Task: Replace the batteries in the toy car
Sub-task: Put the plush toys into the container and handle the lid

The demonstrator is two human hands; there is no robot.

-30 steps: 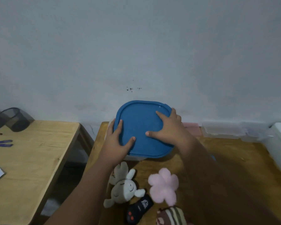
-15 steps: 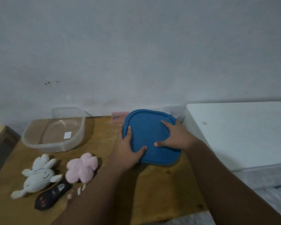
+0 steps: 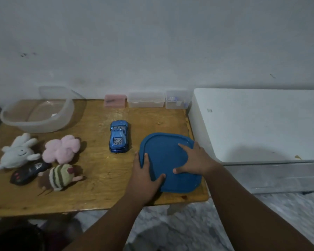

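Blue plastic met both hands at the right end of the wooden table (image 3: 101, 187): a broad blue lid (image 3: 170, 165) lay flat there, its right rim close to the table's right edge and its near corner just short of the front edge. We saw the left hand (image 3: 143, 178) spread on the lid's left rim, fingers straight and thumb laid on top, pressing rather than clasping. The right hand (image 3: 196, 160) lay the same way on the far right part, forefinger and thumb splayed on the surface and the outer fingers reaching the rim. We could not tell whether any fingertip hooked under the lid. The toy car (image 3: 119, 136) – blue and glossy – stood on its wheels just left of the lid, apart from it and from both hands, pointing lengthwise toward the wall. Bare wood lay open before the car and to its near left, down to the front edge. To the right a white cabinet (image 3: 261, 124) closed off the table's end, standing very near the lid. Along the wall sat a pink box (image 3: 115, 100) and two clear boxes (image 3: 146, 99) side by side. At the far left corner stood a clear tub (image 3: 34, 120), and nearer us a cluster took up the left end: a white plush rabbit (image 3: 18, 153), a pink plush flower (image 3: 62, 148), a striped plush toy (image 3: 60, 176) and a dark handset (image 3: 28, 173) lying between them – all well apart from the car.
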